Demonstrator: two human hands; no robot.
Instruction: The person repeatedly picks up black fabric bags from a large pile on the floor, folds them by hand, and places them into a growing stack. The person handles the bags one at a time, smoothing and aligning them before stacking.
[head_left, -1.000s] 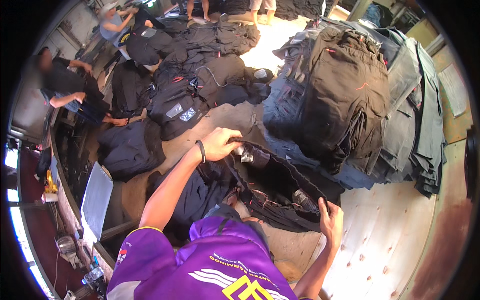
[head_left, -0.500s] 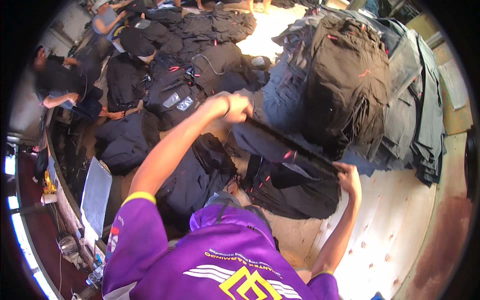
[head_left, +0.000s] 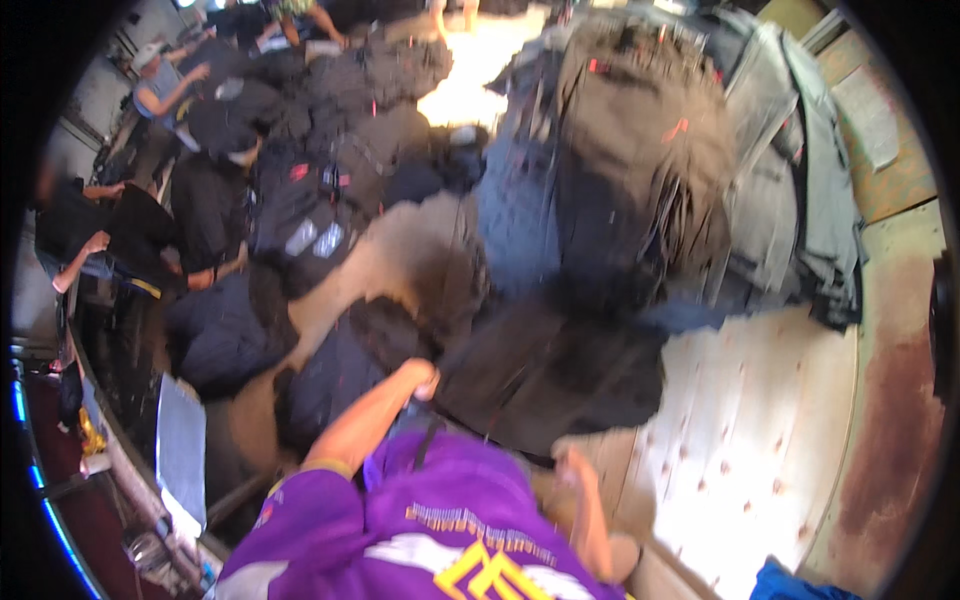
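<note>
The view is blurred by motion. A dark garment [head_left: 545, 375] lies spread over the wooden table [head_left: 760, 450] right in front of me. My left hand [head_left: 422, 380] is closed on its near left edge, close to my purple shirt. At the near right edge my right hand [head_left: 575, 465] also seems closed on the cloth, though blur hides the fingers.
A tall stack of dark brown garments [head_left: 640, 170] stands behind, with grey folded garments [head_left: 800, 200] to its right. Piles of black garments [head_left: 330, 370] fill the left. Other people [head_left: 160, 90] work at the far left. Something blue [head_left: 790, 585] lies at the lower right.
Both hands have come down and in toward my body with the dark garment, which was held stretched out higher before. The picture has turned blurry.
</note>
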